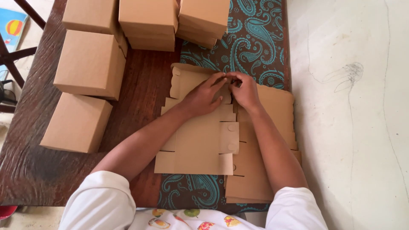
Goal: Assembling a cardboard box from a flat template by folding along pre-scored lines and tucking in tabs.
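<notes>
A flat, die-cut brown cardboard box blank [198, 142] lies unfolded on the table in front of me. My left hand [205, 94] rests palm down on its far part, fingers spread and pointing right. My right hand [243, 89] meets it there, fingertips pinching a flap at the blank's far edge. Under and to the right of this blank sits a stack of more flat blanks [277, 110].
Several folded brown boxes [90, 64] stand on the dark wooden table [145, 85] at the left and far side. A brown cloth with a teal paisley pattern [255, 42] covers the table's right part. Pale floor [353, 119] lies to the right.
</notes>
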